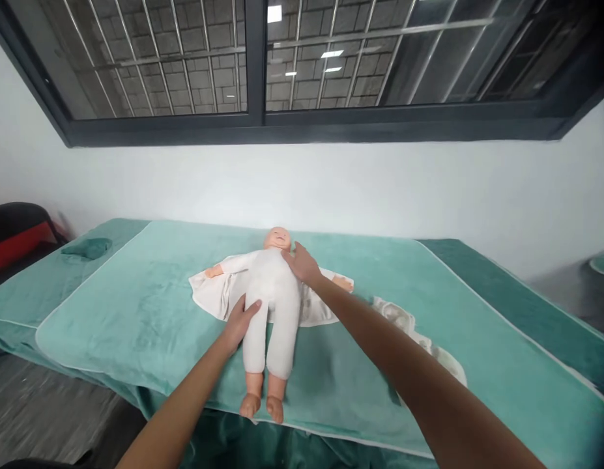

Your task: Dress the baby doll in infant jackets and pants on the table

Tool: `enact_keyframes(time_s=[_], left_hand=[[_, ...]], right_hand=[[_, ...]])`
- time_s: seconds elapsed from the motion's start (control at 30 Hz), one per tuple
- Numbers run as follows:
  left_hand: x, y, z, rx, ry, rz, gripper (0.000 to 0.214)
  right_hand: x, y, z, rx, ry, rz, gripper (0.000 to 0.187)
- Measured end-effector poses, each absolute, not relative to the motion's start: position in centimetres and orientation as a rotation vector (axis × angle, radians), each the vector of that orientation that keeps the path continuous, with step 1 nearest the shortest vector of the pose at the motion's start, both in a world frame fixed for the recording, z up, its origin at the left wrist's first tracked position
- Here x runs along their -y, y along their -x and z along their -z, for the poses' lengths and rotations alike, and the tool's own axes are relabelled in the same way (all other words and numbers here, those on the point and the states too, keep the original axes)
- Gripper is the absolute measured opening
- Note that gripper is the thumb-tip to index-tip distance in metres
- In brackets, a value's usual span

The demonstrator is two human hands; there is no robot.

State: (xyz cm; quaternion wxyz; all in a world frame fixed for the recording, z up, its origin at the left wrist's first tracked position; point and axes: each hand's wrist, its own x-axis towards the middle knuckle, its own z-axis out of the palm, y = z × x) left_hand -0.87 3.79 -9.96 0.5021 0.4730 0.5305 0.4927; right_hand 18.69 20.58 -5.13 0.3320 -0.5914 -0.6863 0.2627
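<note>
A baby doll in a white long-legged suit lies on its back, with its head toward the wall and its bare feet toward me. Under its upper body a white cloth garment is spread out on both sides. My left hand is at the doll's hip and upper thigh, with the thumb across the front and the fingers along the side. Near the doll's shoulder, my right hand touches the upper chest with its fingers stretched and thumb apart. My right forearm partly covers the doll's other arm.
The doll lies on a bed with a green plush cover. A crumpled whitish patterned cloth lies to the right, partly behind my forearm. Behind the bed are a white wall and a barred window. A black and red object stands at left.
</note>
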Motion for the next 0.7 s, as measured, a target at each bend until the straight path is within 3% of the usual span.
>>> enact_keyframes(time_s=[0.2,0.4,0.6,0.7], left_hand=[[-4.2,1.3,10.5,-1.375,-1.114,-1.229,0.066],[-4.1,0.7,10.2,-1.430,-1.187,-1.203,0.062],[-4.9,5.1,9.6,-1.475,-1.254,-0.980,0.055],[-7.5,8.7,9.6,-1.682,-1.334,-1.082,0.042]], right_hand=[[-20.9,-13.8,4.2,2.121,1.273,-0.078,0.041],[-21.7,-5.0,4.1,2.862,1.078,-0.118,0.037],[-21.8,-5.3,5.0,2.881,1.065,-0.150,0.034],[-21.2,-7.5,4.5,2.692,1.031,-0.148,0.034]])
